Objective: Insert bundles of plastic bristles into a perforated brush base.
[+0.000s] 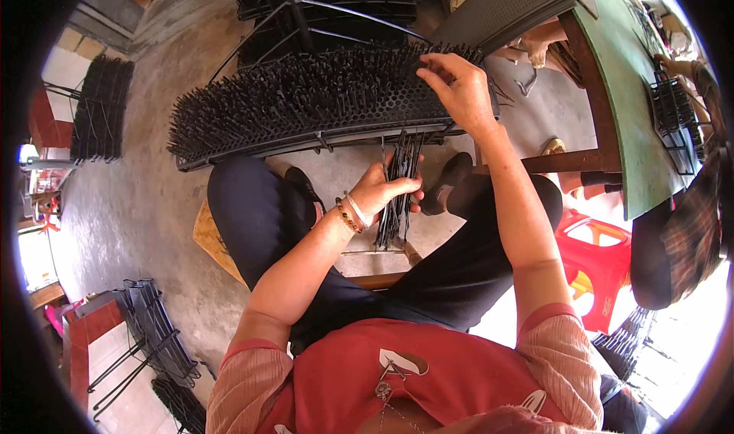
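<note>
My left hand (378, 189) is closed round a bundle of thin black sticks (397, 197) held upright between my knees, below the rack's front edge. A long black perforated rack (397, 105) stretches across in front of me, its holes thickly filled with upright thin black sticks (260, 97). Toward the right end the holes show between fewer sticks. Over that end is my right hand (459, 86), thumb and forefinger pointing left with a small gap between their tips. No stick can be made out in it against the dark rack.
Behind the rack stands a black metal frame (294, 13) with more filled racks. A green-topped table (612, 74) is at right, with a red plastic stool (596, 258) below it. Another person's plaid sleeve (696, 243) shows at far right. Black racks (99, 109) stand along the left.
</note>
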